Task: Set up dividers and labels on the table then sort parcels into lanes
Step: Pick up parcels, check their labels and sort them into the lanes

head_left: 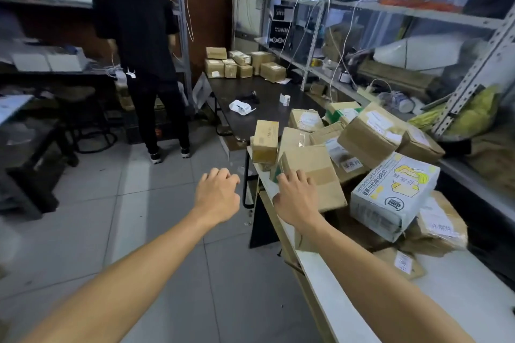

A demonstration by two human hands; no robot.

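The right hand [296, 198], fingers relaxed and holding nothing, rests on the near brown parcel [312, 172] atop the heap at the white table's [334, 281] left edge. The left hand [217, 192] hangs loosely curled, empty, left of it over the floor. The parcel's long axis runs near-right to far-left, so the right hand looks best placed.

There is one view only, from a wide-angle camera on the person's head, looking forward and steeply down along both bare forearms. The left hand [217, 193] and right hand [295, 198] sit near the middle of the frame, close to the lens. The camera stands at the near corner of a white-topped table [334, 287] heaped with brown cardboard parcels [312, 175], which runs off to the right. Beyond it, further away, a dark table [267, 97] leads toward the back wall. Grey floor tiles [156, 231] fill the left and lower part. Straight lines bend toward the edges, as the metal shelving uprights [473, 64] on the right show
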